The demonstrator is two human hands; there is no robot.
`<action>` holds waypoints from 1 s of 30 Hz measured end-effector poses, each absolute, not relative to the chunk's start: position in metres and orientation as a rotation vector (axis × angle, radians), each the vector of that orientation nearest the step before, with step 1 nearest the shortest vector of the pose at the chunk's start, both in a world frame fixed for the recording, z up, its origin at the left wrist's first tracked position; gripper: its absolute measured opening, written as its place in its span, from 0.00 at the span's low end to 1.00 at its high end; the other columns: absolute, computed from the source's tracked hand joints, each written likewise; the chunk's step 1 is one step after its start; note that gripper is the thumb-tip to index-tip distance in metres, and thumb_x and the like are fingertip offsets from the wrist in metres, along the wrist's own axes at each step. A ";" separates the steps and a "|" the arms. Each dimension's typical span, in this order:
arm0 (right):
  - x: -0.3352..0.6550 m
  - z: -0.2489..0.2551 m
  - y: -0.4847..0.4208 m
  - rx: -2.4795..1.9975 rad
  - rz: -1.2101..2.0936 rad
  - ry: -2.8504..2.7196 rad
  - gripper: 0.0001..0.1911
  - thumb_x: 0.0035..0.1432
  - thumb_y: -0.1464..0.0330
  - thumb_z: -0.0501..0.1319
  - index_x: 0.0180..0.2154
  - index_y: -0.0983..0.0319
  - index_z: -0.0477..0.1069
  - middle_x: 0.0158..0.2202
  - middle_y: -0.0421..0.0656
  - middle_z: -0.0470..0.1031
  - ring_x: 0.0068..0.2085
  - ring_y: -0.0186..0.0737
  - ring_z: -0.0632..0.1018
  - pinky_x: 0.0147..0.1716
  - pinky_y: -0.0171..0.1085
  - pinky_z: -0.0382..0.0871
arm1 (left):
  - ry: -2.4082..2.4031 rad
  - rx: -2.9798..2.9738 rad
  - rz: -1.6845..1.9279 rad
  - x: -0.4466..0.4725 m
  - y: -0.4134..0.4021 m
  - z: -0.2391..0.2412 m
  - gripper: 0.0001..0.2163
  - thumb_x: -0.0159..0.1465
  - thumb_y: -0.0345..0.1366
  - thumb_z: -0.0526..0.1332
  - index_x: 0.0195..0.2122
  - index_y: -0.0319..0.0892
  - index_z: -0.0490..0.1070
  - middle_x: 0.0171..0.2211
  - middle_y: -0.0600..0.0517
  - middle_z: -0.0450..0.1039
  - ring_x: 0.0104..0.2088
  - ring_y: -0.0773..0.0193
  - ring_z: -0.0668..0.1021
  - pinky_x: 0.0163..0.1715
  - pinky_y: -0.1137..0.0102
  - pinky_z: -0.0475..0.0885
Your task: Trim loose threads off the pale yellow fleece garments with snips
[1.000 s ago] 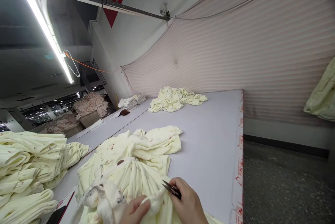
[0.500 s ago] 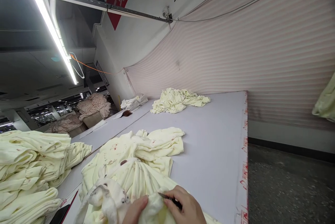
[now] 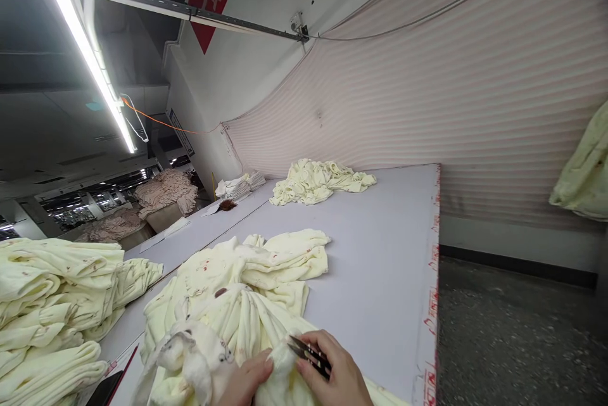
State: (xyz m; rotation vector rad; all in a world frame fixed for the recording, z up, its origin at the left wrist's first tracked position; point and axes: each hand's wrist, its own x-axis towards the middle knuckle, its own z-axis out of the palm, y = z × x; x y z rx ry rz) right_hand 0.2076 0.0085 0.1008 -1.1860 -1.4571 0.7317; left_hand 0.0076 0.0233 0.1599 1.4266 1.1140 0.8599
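At the bottom centre, my right hand (image 3: 337,368) is closed around dark thread snips (image 3: 311,355). The snips' two blades are apart, and their tips point left at a bunched fold of cloth. My left hand (image 3: 249,377) pinches that fold, part of a pale yellow fleece garment (image 3: 247,317) with small printed figures. The garment lies gathered on the table under and beyond my hands. White, twisted-looking cloth (image 3: 194,361) with grey marks sits left of my left hand. Whether the blades touch a thread is too small to make out.
On the left is a tall pile of pale yellow garments (image 3: 52,292), with a dark phone-like object (image 3: 107,387) beside it. Another yellow heap (image 3: 318,181) lies at the table's far end. The grey table (image 3: 380,254) has a red-marked right edge. A pinkish striped curtain (image 3: 427,89) hangs behind.
The snips' blades have spread apart; before, they looked closed together. Both hands stay at the same fold with small shifts. The whole view has moved slightly.
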 end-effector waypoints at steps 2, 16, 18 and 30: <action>0.207 0.102 0.009 -1.173 0.778 -1.426 0.16 0.52 0.63 0.61 0.43 0.61 0.72 0.41 0.45 0.78 0.41 0.45 0.78 0.42 0.39 0.69 | 1.093 1.378 0.823 0.016 0.025 0.157 0.19 0.47 0.52 0.70 0.32 0.42 0.79 0.42 0.45 0.79 0.55 0.47 0.70 0.60 0.55 0.57; 0.208 0.130 0.020 -1.086 0.972 -1.566 0.09 0.51 0.68 0.57 0.20 0.61 0.66 0.22 0.35 0.63 0.28 0.35 0.66 0.29 0.33 0.57 | 1.075 1.487 0.747 0.022 0.027 0.139 0.22 0.50 0.58 0.65 0.32 0.42 0.76 0.29 0.52 0.74 0.37 0.56 0.73 0.43 0.63 0.66; 0.206 0.126 0.023 -1.055 1.066 -1.532 0.09 0.52 0.68 0.55 0.21 0.61 0.63 0.21 0.33 0.58 0.26 0.33 0.63 0.27 0.31 0.56 | 1.059 1.480 0.734 0.022 0.027 0.137 0.22 0.47 0.56 0.68 0.32 0.42 0.76 0.30 0.53 0.74 0.38 0.56 0.73 0.43 0.63 0.66; 0.203 0.126 0.012 -1.073 0.919 -1.569 0.04 0.50 0.69 0.60 0.26 0.61 0.72 0.27 0.38 0.70 0.31 0.38 0.69 0.34 0.35 0.58 | 1.086 1.619 0.724 0.023 0.030 0.135 0.20 0.52 0.54 0.64 0.33 0.41 0.76 0.30 0.52 0.75 0.37 0.56 0.73 0.41 0.65 0.66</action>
